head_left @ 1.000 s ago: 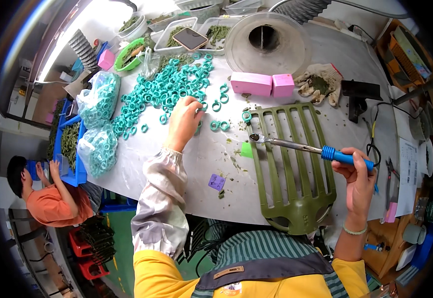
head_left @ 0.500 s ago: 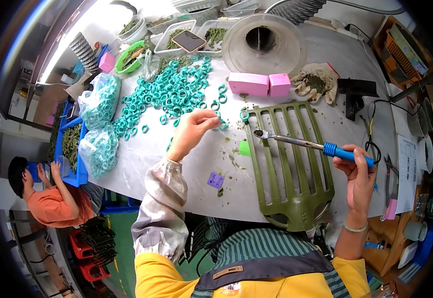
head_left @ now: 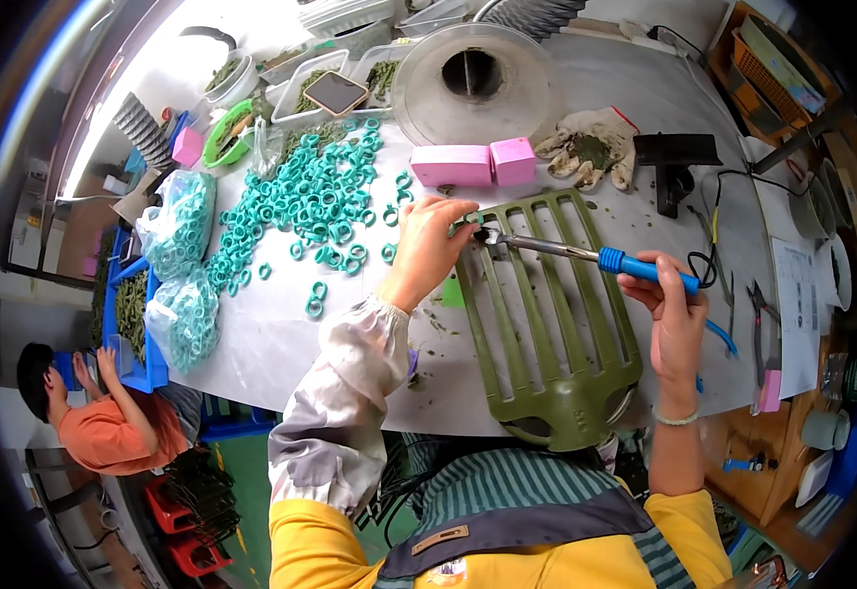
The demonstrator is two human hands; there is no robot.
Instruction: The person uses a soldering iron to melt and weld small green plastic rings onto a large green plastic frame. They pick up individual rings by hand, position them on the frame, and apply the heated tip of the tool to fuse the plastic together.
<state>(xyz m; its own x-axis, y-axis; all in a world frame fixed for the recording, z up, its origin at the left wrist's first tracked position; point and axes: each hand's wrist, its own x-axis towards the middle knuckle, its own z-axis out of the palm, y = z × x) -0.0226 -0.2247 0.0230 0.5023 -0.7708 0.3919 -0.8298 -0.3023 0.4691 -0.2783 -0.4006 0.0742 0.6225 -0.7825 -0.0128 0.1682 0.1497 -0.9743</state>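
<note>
At the far left corner of an olive-green slotted plastic part (head_left: 558,368), my left hand (head_left: 428,240) has its fingers closed on a small teal ring (head_left: 469,219), partly hidden by the fingertips. My right hand (head_left: 669,312) grips the blue handle of a soldering iron (head_left: 556,247). Its metal shaft crosses above the slots, and the broad dark tip is right beside the ring and my left fingertips. Many similar teal rings (head_left: 296,196) lie heaped to the left of my left hand, with a joined pair (head_left: 316,298) nearer to me.
Two pink blocks (head_left: 451,165) stand beyond the slotted part, with a stained glove (head_left: 590,147) and black stand (head_left: 677,162) to their right. Bagged rings (head_left: 185,309) lie at left. A clear funnel-like hood (head_left: 414,98) and phone (head_left: 337,92) are behind. Another person (head_left: 119,422) sits far left.
My left hand has moved right from the loose rings to the slotted part's corner. The iron's tip has come to the ring there. The whole view has shifted slightly.
</note>
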